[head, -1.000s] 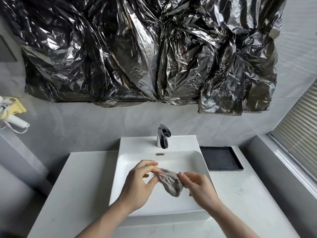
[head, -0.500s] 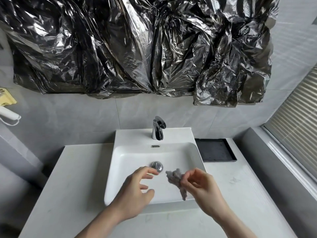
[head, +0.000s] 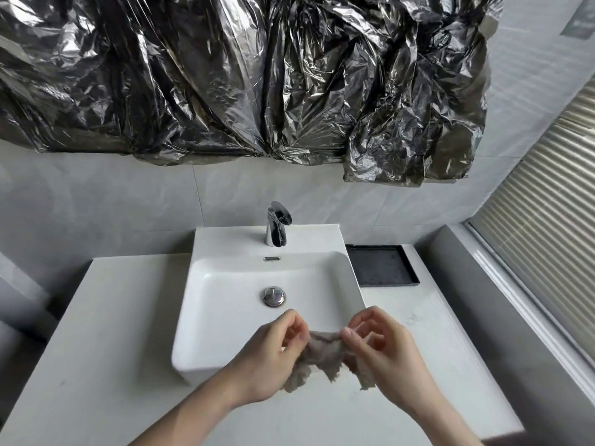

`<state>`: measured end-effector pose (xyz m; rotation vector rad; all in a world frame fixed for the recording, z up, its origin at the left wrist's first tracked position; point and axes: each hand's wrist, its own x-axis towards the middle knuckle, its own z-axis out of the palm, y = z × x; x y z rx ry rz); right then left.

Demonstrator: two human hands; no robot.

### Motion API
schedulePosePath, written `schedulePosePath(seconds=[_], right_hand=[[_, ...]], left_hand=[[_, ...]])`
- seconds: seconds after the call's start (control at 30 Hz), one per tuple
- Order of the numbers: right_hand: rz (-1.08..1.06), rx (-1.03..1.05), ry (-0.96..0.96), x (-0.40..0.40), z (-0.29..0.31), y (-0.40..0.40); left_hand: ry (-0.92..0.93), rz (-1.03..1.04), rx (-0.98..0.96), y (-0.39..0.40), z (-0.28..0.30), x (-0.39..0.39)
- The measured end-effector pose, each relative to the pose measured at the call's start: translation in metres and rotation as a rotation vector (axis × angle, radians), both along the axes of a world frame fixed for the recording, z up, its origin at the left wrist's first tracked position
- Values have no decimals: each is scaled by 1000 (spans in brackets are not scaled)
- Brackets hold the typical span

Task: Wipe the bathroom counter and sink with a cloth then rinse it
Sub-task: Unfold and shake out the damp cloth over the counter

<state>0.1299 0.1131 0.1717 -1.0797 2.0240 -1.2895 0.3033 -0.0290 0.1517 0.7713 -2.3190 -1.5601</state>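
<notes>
Two hands now grip the cloth (head: 325, 352), where half a second ago only the right hand held it and the left hovered with fingers spread and nothing in them over the basin; the left hand (head: 273, 358) has come back in and pinches the cloth's left top edge, the right hand (head: 383, 352) pinches the right top edge, fingers curled on both. The cloth is stretched a little between them and hangs in ragged folds at the near rim of the sink (head: 225, 317), over the near counter (head: 106, 333), lower and nearer than before. The view has also tipped down, so more of the basin shows. Cloth is grey-beige, fuzzy, crumpled, with frayed-looking lower edges. Sink is white, glossy, a rounded rectangular vessel raised above the counter; inside it only a round chrome drain plug (head: 273, 296) and a small chrome overflow slot (head: 272, 259) on the far wall; whether it holds any water cannot be told. Chrome faucet (head: 277, 228), short and curved, stands on the sink's far ledge. Counter is pale, matte, stone-like, with faint marks right of the sink. A shallow black rectangular tray (head: 380, 265) sits at far right, touching the sink's right side, nothing seen in it. Crinkled shiny silver-black plastic sheet (head: 241, 78) hangs on the grey tiled wall (head: 112, 204). Slatted blinds (head: 547, 220) at far right.
</notes>
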Motion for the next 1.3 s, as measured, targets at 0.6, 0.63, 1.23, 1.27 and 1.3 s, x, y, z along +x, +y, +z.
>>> schedulePosePath(seconds=[0.6, 0.63, 1.23, 1.27, 1.3], right_hand=[[207, 338, -391, -100, 2, 74], [242, 374, -343, -111, 2, 81], [394, 374, 39, -228, -59, 155], [403, 393, 12, -232, -62, 159], [423, 417, 6, -237, -66, 163]], left_hand=[[-9, -77, -279, 60, -5, -70], [-27, -54, -218, 66, -8, -77], [-130, 233, 55, 199, -51, -166], [-155, 228, 35, 200, -57, -165], [-184, 214, 14, 200, -62, -166]])
